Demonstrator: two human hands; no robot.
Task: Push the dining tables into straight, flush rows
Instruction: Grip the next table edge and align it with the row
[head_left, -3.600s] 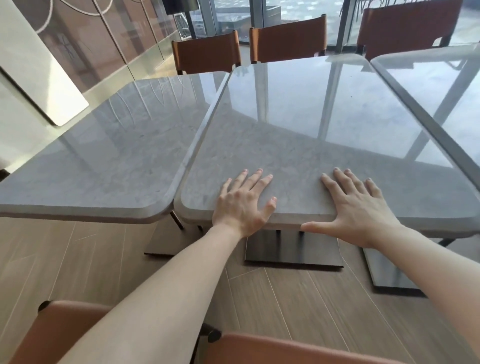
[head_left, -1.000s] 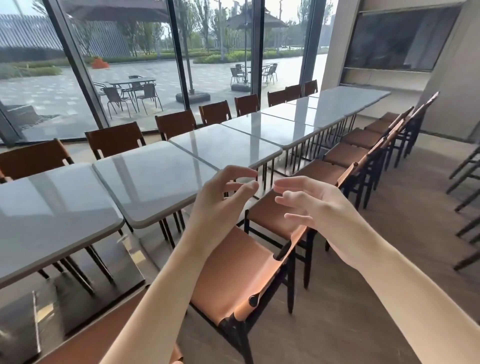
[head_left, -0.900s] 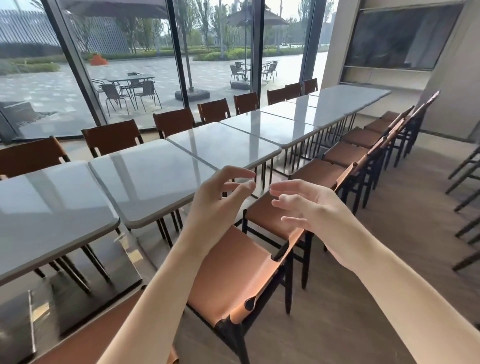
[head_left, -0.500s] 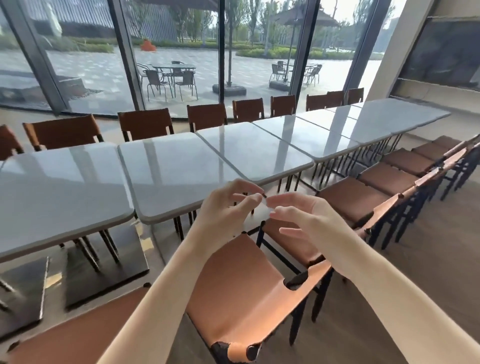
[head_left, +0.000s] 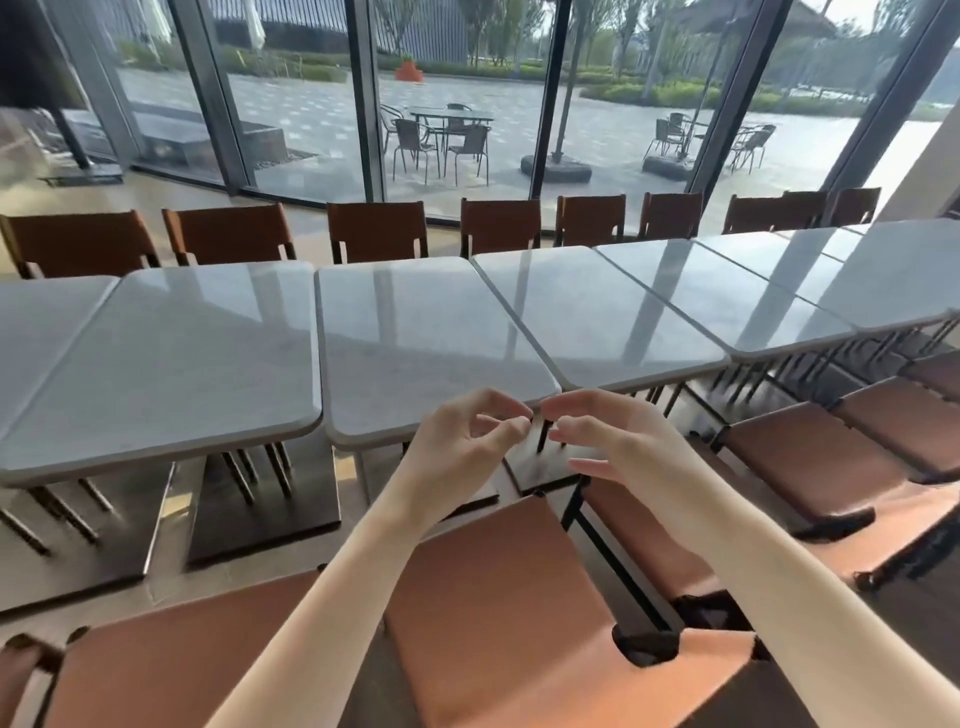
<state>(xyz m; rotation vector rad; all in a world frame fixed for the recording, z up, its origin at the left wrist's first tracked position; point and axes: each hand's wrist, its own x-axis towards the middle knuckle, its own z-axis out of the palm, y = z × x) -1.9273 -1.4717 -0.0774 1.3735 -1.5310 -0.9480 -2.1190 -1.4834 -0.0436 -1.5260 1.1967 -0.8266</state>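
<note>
Hovering above orange chair seat (head_left: 498, 597), left hand (head_left: 457, 447) and right hand (head_left: 618, 441) half-curled, grasping nothing. Stone-look dining tables (head_left: 426, 343) just ahead in row. Likely heavy, rigid, slick; push flat-palmed at near edge.

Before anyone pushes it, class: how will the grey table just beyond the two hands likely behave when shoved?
The table probably feels heavy: thick stone-like top, flat metal base plate. It should slide rather than roll, since no wheels show. The glossy top may be slippery under palms.
</note>
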